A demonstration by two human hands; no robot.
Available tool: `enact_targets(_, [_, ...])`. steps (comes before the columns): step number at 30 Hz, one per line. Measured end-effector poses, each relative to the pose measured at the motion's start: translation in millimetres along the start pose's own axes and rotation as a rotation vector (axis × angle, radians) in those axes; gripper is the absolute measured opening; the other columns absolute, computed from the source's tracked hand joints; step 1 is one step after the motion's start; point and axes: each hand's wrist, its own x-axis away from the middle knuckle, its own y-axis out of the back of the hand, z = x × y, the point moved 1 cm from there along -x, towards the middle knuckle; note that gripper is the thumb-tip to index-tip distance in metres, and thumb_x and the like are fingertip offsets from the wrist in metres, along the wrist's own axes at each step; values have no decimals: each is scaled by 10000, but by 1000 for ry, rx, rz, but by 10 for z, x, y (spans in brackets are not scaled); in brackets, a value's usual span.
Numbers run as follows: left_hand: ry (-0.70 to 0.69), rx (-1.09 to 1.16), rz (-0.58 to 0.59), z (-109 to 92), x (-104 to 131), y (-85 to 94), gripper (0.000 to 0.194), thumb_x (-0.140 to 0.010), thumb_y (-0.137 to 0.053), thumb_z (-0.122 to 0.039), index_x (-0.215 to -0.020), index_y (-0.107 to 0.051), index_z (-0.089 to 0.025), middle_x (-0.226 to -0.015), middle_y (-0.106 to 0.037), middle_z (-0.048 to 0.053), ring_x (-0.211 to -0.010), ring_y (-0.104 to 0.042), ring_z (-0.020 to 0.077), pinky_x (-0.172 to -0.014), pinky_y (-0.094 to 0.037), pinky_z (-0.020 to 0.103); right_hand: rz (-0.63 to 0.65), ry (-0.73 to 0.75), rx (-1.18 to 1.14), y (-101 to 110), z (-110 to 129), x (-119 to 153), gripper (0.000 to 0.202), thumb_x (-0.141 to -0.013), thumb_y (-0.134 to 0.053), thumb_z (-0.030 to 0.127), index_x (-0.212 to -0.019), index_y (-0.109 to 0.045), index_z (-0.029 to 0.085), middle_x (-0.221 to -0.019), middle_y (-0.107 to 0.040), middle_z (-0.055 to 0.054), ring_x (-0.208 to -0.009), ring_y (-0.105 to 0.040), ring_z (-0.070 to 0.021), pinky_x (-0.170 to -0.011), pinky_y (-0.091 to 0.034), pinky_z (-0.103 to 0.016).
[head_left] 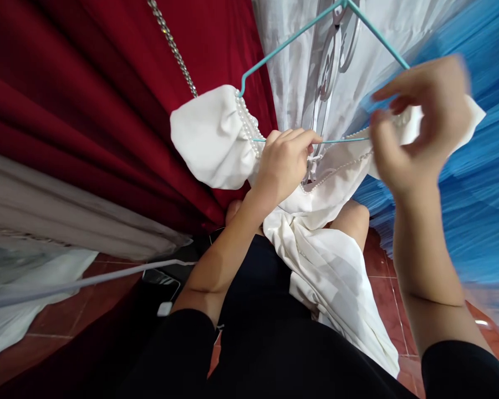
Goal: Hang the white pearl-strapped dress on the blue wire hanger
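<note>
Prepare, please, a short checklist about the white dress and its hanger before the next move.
1. Left hand closed on the hanger's lower bar: ok.
2. Hanger end meeting the pearl trim of the puffed sleeve: ok.
3. Right hand gripping the dress: cannot tell, it is blurred.
4. Opposite hanger end inside the dress: cannot tell, right hand hides it.
5. Skirt hanging free: not ok, it lies against a leg.
</note>
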Motion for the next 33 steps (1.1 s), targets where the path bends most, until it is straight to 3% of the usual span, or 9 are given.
enact_targets(4, [-18,-16,-3,19,-9,-23,335,-1005,-418,-38,-1076,-690,-220,-1011,-751,22,-1015,-695,226,-1005,-479,416,242,85,35,-392,-138,375,148,-1040,-521,314,-1065,-652,249,-944,-703,-26,-885,-650,-181,-866,-513,-406])
enact_targets(7, [-72,8,-17,42,27,-83,272,-1021,-465,-99,-1101,-690,-230,-1092,-754,25,-1057,-690,229,-1035,-492,431,129,31,144,-632,-249,569,228,-1068,-483,393,-1061,-642,230,-821,-661,-10,-800,-627,-179,-869,-483,-427])
enact_targets(10, [-77,61,-149,92,77,-57,235,-1040,-493,-179,-1172,-668,-262,-1276,-691,57,-1231,-639,259,-1133,-466,472,69,-17,127,-727,-184,633,240,-1075,-481,404,-1084,-653,237,-851,-661,-15,-832,-623,-186,-915,-464,-438])
enact_targets(13, [-96,54,-439,207,74,143,273,-1010,-535,-182,-1215,-658,-314,-1374,-597,54,-1353,-550,274,-1219,-407,499,63,-32,97,-734,-59,630,247,-1087,-460,375,-1048,-664,242,-832,-629,-10,-832,-610,-184,-935,-450,-443])
enact_targets(15, [-229,-38,-681,316,39,325,376,-886,-613,-110,-1197,-694,-305,-1330,-591,42,-1320,-545,275,-1255,-362,526,73,-30,102,-718,-23,621,262,-1092,-447,365,-1022,-668,241,-808,-604,-7,-820,-598,-180,-924,-447,-440])
enact_targets(17, [-336,-105,-811,442,-3,469,512,-734,-645,-42,-1197,-721,-248,-1255,-620,53,-1245,-572,273,-1220,-399,532,93,-32,104,-693,-33,614,266,-1092,-446,369,-1027,-671,244,-812,-599,-7,-819,-588,-177,-923,-445,-441])
enact_targets(22, [-245,123,-724,759,-79,568,407,-793,-533,8,-1154,-676,-116,-1048,-687,64,-984,-725,209,-881,-612,361,93,-27,118,-612,-96,615,287,-1090,-435,358,-1000,-679,238,-786,-588,-2,-809,-572,-163,-908,-422,-419])
enact_targets(28, [-141,96,-694,1318,-204,781,416,-769,-409,43,-1106,-565,-144,-1050,-647,4,-998,-732,147,-921,-599,305,85,-29,123,-549,-76,629,271,-1080,-459,356,-996,-694,252,-796,-603,-5,-817,-562,-159,-898,-389,-391])
enact_targets(33, [17,62,-1004,1553,-18,944,405,-797,-309,107,-1006,-543,-149,-978,-614,19,-930,-701,118,-906,-606,306,120,-68,66,-568,-80,606,250,-1068,-490,373,-1009,-705,259,-822,-628,-6,-834,-563,-165,-910,-378,-393])
